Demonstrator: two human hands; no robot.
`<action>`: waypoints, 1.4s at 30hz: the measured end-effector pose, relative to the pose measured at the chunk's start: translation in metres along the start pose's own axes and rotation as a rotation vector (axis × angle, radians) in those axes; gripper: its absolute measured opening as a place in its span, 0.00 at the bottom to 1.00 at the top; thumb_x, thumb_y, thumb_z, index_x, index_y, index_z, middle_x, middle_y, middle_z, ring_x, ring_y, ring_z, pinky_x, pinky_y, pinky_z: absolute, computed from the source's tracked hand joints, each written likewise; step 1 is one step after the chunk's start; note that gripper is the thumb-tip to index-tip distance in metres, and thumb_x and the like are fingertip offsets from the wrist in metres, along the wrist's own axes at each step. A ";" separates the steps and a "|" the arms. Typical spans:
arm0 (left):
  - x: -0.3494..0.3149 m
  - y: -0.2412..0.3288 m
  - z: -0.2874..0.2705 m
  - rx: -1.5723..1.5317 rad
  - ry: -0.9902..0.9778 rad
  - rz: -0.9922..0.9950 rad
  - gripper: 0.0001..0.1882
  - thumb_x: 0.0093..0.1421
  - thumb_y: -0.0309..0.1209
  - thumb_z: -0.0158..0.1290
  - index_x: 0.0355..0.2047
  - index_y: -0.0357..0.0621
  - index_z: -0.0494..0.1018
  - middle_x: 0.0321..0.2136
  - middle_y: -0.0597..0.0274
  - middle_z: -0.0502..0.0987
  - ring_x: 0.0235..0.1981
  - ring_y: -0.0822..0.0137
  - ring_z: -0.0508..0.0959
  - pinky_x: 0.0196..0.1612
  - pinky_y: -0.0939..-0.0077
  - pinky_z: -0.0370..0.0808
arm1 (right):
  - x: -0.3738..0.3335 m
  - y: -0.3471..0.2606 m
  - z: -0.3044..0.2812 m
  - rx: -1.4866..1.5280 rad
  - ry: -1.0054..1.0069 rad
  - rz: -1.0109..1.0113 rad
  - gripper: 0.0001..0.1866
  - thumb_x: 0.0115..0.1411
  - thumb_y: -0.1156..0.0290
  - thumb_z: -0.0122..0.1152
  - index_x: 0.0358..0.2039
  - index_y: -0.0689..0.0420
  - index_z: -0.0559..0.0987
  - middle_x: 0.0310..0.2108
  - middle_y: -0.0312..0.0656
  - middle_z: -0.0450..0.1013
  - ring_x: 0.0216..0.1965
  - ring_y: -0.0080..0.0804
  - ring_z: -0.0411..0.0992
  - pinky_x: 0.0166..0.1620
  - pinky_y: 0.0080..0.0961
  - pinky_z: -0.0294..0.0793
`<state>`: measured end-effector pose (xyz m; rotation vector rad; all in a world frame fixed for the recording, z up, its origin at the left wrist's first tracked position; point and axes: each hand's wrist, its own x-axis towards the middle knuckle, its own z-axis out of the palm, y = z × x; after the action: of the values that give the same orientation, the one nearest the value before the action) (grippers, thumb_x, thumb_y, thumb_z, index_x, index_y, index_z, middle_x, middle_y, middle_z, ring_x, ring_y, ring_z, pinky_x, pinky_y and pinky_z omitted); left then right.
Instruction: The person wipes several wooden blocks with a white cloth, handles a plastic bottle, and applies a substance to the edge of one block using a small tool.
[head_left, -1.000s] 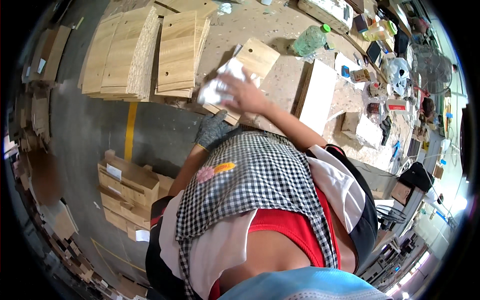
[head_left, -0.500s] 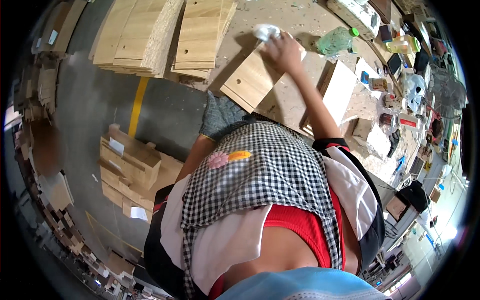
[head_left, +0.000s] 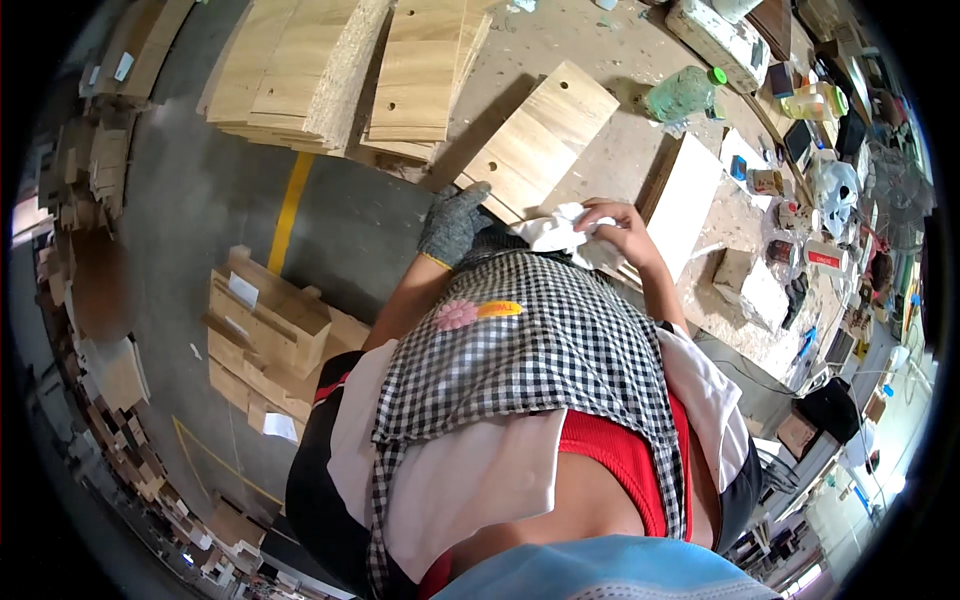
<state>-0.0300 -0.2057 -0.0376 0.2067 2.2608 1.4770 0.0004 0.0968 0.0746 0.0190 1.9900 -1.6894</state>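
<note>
A light wood-grain board (head_left: pixel 540 135) with a round hole near each end lies slantwise on the workbench in front of me. My left hand (head_left: pixel 453 222), in a grey knit glove, grips its near left corner, thumb side over the edge. Bare and closed, my right hand (head_left: pixel 622 235) bunches a white cloth (head_left: pixel 552 232) at the board's near end, close to my checked apron. Part of the cloth hangs below the fingers. Whether the cloth touches the board's end face cannot be made out.
Stacked boards (head_left: pixel 415 75) stand at the bench's far left, beside a thicker stack (head_left: pixel 300 70). To the right are a green-capped bottle (head_left: pixel 680 95), a white-topped board pile (head_left: pixel 685 205) and assorted clutter. Wooden pieces (head_left: pixel 265 335) sit on the floor at left.
My right hand has drawn the white cloth from the board's far end to its near end. My left hand has shifted up onto the board's corner, and the view has moved slightly.
</note>
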 end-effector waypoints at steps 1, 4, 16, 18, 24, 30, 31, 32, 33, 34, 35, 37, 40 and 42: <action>-0.002 0.030 -0.006 -0.630 0.100 -0.187 0.22 0.56 0.28 0.62 0.51 0.36 0.71 0.43 0.51 0.77 0.43 0.56 0.79 0.43 0.61 0.80 | -0.004 0.003 -0.005 -0.001 0.036 -0.045 0.14 0.45 0.77 0.53 0.32 0.62 0.84 0.37 0.42 0.79 0.48 0.34 0.72 0.55 0.28 0.67; -0.005 0.057 -0.030 -1.386 0.238 -0.398 0.20 0.57 0.24 0.58 0.50 0.33 0.70 0.43 0.53 0.76 0.42 0.59 0.79 0.45 0.64 0.81 | -0.012 0.009 -0.004 0.069 0.129 -0.078 0.15 0.43 0.78 0.53 0.31 0.62 0.84 0.37 0.40 0.80 0.52 0.35 0.69 0.58 0.28 0.64; 0.058 -0.008 -0.135 -1.399 0.344 -0.230 0.20 0.64 0.39 0.54 0.52 0.42 0.70 0.47 0.49 0.75 0.47 0.51 0.78 0.45 0.54 0.82 | -0.057 0.007 0.018 0.195 0.200 0.124 0.34 0.39 0.75 0.52 0.53 0.58 0.77 0.52 0.42 0.73 0.47 0.31 0.71 0.50 0.23 0.70; 0.040 -0.035 -0.168 -1.117 0.298 -0.303 0.19 0.67 0.41 0.47 0.51 0.42 0.71 0.45 0.49 0.76 0.45 0.53 0.79 0.45 0.57 0.81 | -0.081 0.027 0.004 0.123 0.377 0.079 0.36 0.45 0.75 0.53 0.60 0.56 0.71 0.54 0.44 0.70 0.50 0.34 0.71 0.53 0.25 0.70; 0.020 0.099 -0.093 -0.560 0.108 -0.178 0.15 0.67 0.41 0.46 0.39 0.44 0.76 0.27 0.61 0.79 0.30 0.67 0.81 0.39 0.74 0.79 | -0.156 0.117 -0.033 -0.062 1.052 0.303 0.33 0.61 0.66 0.57 0.66 0.54 0.61 0.60 0.47 0.64 0.49 0.34 0.72 0.49 0.27 0.73; 0.070 0.050 0.105 -0.330 -0.772 0.398 0.21 0.66 0.33 0.47 0.57 0.38 0.66 0.55 0.45 0.69 0.54 0.57 0.74 0.55 0.65 0.74 | -0.145 0.103 -0.017 -0.367 0.909 0.348 0.22 0.58 0.59 0.61 0.45 0.64 0.79 0.47 0.51 0.76 0.50 0.43 0.72 0.54 0.32 0.69; 0.074 0.054 0.129 0.210 -0.819 0.705 0.22 0.65 0.33 0.46 0.58 0.38 0.66 0.57 0.44 0.67 0.55 0.53 0.74 0.57 0.62 0.73 | -0.141 0.103 -0.015 -0.316 0.869 0.301 0.24 0.58 0.57 0.61 0.48 0.64 0.78 0.47 0.53 0.76 0.49 0.43 0.74 0.53 0.32 0.69; 0.077 0.053 0.142 0.773 -0.789 0.988 0.23 0.65 0.33 0.46 0.58 0.38 0.65 0.60 0.44 0.65 0.55 0.49 0.73 0.58 0.60 0.71 | -0.133 0.097 -0.005 -0.167 0.870 0.418 0.28 0.58 0.54 0.61 0.52 0.61 0.77 0.49 0.54 0.76 0.48 0.43 0.75 0.53 0.32 0.70; 0.070 0.070 0.150 0.517 -0.816 0.510 0.23 0.64 0.37 0.49 0.56 0.36 0.66 0.52 0.44 0.71 0.51 0.51 0.76 0.53 0.62 0.74 | -0.134 0.077 -0.001 -0.031 0.756 0.518 0.31 0.57 0.52 0.61 0.56 0.58 0.75 0.50 0.56 0.75 0.49 0.43 0.75 0.54 0.32 0.70; 0.059 0.090 0.153 0.194 -0.682 0.083 0.24 0.64 0.40 0.52 0.54 0.35 0.66 0.45 0.44 0.76 0.46 0.52 0.78 0.48 0.63 0.76 | -0.135 0.070 0.008 0.054 0.731 0.471 0.30 0.58 0.53 0.61 0.59 0.54 0.73 0.55 0.55 0.72 0.55 0.42 0.71 0.57 0.31 0.68; 0.063 0.087 0.161 0.107 -0.682 0.019 0.25 0.64 0.41 0.53 0.54 0.35 0.66 0.41 0.46 0.78 0.45 0.54 0.78 0.47 0.65 0.76 | -0.136 0.068 0.017 0.016 0.771 0.400 0.31 0.58 0.54 0.61 0.60 0.53 0.72 0.58 0.55 0.69 0.58 0.42 0.68 0.59 0.30 0.66; 0.068 0.075 0.163 0.038 -0.692 -0.038 0.26 0.63 0.41 0.54 0.54 0.35 0.66 0.37 0.48 0.79 0.44 0.56 0.79 0.46 0.67 0.77 | -0.138 0.057 0.033 -0.007 0.782 0.299 0.31 0.59 0.60 0.61 0.63 0.49 0.70 0.64 0.52 0.62 0.65 0.40 0.60 0.62 0.29 0.62; 0.075 0.068 0.166 -0.400 -0.737 -0.466 0.27 0.62 0.38 0.57 0.55 0.34 0.65 0.43 0.48 0.77 0.46 0.59 0.78 0.44 0.70 0.79 | -0.132 0.066 0.024 0.235 0.701 0.226 0.30 0.60 0.66 0.60 0.63 0.49 0.69 0.64 0.48 0.64 0.63 0.36 0.62 0.61 0.27 0.62; 0.061 0.085 0.162 -0.529 -0.522 -0.390 0.25 0.61 0.36 0.57 0.54 0.34 0.65 0.47 0.49 0.74 0.46 0.62 0.77 0.43 0.71 0.79 | -0.138 0.077 0.018 0.286 0.694 0.143 0.27 0.59 0.72 0.60 0.61 0.51 0.73 0.55 0.40 0.72 0.53 0.27 0.68 0.58 0.23 0.65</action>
<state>-0.0237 -0.0131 -0.0331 -0.0161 1.3587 1.5237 0.1518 0.1409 0.0574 0.9387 2.0994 -2.0304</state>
